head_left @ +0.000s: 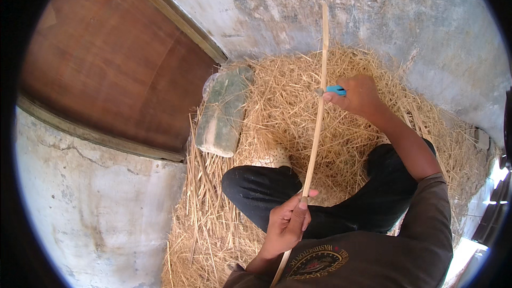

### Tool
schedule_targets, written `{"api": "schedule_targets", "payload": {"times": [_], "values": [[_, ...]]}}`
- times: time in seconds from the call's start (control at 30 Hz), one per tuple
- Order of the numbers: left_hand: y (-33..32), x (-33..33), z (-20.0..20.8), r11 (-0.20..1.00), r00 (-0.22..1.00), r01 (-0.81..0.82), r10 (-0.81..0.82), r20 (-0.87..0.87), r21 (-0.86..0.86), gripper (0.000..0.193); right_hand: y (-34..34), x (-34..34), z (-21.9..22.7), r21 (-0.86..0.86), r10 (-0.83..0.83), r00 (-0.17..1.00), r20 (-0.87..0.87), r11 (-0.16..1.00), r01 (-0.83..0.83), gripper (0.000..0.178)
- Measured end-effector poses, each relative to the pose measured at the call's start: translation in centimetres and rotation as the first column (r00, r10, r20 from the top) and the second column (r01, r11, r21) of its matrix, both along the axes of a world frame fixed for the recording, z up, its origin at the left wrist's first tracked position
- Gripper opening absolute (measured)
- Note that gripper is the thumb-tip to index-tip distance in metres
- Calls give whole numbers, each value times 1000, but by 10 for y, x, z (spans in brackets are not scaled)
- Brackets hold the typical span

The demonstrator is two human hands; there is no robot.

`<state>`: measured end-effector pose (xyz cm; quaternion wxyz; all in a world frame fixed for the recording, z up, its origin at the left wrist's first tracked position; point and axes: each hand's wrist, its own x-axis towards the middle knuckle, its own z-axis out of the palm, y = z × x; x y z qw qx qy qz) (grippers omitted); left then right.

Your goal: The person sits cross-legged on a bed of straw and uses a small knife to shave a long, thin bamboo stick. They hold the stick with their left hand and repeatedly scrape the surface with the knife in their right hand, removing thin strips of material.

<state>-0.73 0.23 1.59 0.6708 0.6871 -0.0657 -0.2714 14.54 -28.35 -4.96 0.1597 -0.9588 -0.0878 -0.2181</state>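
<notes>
A long, thin, pale strip (316, 144), which looks like split bamboo, runs from my lap up toward the wall and bends slightly. My left hand (284, 225) is closed around its lower part, with the thumb lying along it. Farther up, my right hand (358, 96) grips a blue-handled knife (336, 90). The short grey blade meets the strip's side near its upper half, and the right thumb is close to that spot. Most of the knife's handle is hidden in the fist.
Straw-like shavings (282, 85) cover the floor around my crossed legs (261, 189). Left of them lies a worn greenish block (221, 112). A brown panel in a wooden frame (122, 58) stands at the left. The stained pale wall (394, 21) rises beyond the strip's far end.
</notes>
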Motion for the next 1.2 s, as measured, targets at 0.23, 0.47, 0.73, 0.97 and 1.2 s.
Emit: {"api": "schedule_targets", "payload": {"times": [0.23, 0.47, 0.73, 0.97, 1.2], "values": [[-4, -8, -2, 996, 996, 83, -82, -33, 37, 34, -70, 42, -8, -33, -225, 974, 18, 974, 226, 64], [8, -2, -2, 999, 998, -39, 39, -51, 11, 33, 30, -35, 8, 145, 235, 970, -65, 964, -224, 64], [5, -12, -7, 998, 999, 31, -30, 16, -55, 33, 1, -8, 8, 149, 47, 992, -120, 988, -29, 67], [7, -23, 3, 998, 998, 67, -67, -11, -8, 33, -20, 7, 4, -35, 13, 995, -102, 999, -16, 65], [9, -37, -3, 973, 974, 228, -228, 0, -35, 34, -133, 52, -9, 272, -529, 821, -216, 775, 571, 63]]}}
